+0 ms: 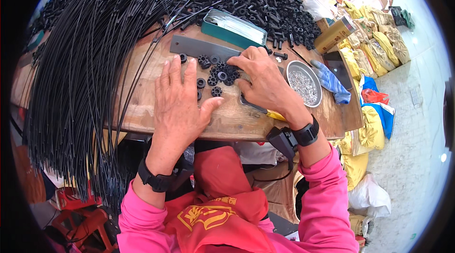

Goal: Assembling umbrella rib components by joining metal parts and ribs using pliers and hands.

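My left hand (177,101) lies palm down on the wooden table, fingers stretched and thumb out, holding nothing. Beside its fingertips and thumb are small black toothed plastic rings (216,91). My right hand (265,80) bends over a cluster of these black rings (222,73), its index finger and thumb apart at the cluster's right side. The other right fingers are partly hidden. Behind the rings lies a flat grey metal strip (201,47). Below my right palm sits a tool with a yellow handle (276,115), partly covered by the hand.
Long black cable-like strands (80,77) hang over the table's left side. Black plastic parts (256,4) heap up at the back, behind a green box (234,27) of thin pale pieces. To the right stand a metal bowl (290,67) of small silvery bits and a blue glove (334,82).
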The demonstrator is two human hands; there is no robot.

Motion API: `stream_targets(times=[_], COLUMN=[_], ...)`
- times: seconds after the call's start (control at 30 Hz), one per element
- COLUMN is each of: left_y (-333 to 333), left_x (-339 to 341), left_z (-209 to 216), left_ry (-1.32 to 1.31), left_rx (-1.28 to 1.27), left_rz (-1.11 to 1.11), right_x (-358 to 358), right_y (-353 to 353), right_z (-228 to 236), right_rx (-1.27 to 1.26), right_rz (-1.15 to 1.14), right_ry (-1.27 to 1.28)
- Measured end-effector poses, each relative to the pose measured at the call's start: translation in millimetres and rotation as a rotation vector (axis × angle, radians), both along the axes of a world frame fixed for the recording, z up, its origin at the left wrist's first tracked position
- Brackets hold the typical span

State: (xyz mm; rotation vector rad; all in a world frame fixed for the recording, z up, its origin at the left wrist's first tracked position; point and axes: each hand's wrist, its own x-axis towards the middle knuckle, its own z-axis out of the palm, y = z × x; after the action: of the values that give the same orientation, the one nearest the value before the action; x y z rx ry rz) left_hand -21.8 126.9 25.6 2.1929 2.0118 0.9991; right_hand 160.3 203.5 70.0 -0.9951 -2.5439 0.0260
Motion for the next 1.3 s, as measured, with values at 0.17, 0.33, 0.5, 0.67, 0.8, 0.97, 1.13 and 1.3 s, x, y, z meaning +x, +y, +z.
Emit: stream_targets(times=[0.17, 0.33, 0.5, 0.67, 0.8, 0.97, 1.13, 1.3], left_y=[0, 0, 0, 1, 1, 0, 1, 0], left_x=[0, -1, 0, 1, 0, -2, -1, -1], left_z=[0, -1, -1, -3, -2, -3, -3, -1], left_ry=[-0.013, 0.001, 0.002, 0.007, 0.004, -0.015, -0.017, -0.01], left_rx=[0.002, 0.0, -0.001, 0.003, 0.006, 0.036, 0.034, 0.012], left_rz=[0.004, 0.006, 0.007, 0.002, -0.001, -0.012, -0.019, -0.008], right_x=[-2, 11, -6, -11, -7, -2, -7, -16], right_y=[-3, -10, -15, -10, -11, -13, -5, 1], right_z=[7, 9, 2, -5, 2, 2, -2, -5], right_rx=[-0.069, 0.0, 0.019, -0.06, -0.131, -0.02, 0.012, 0.014], right_rz=[-0.07, -0.169, 0.007, 0.047, 0.009, -0.101, -0.025, 0.035], right_ry=[-0.084, -0.108, 0.074, 0.104, 0.033, -0.061, 0.099, 0.037])
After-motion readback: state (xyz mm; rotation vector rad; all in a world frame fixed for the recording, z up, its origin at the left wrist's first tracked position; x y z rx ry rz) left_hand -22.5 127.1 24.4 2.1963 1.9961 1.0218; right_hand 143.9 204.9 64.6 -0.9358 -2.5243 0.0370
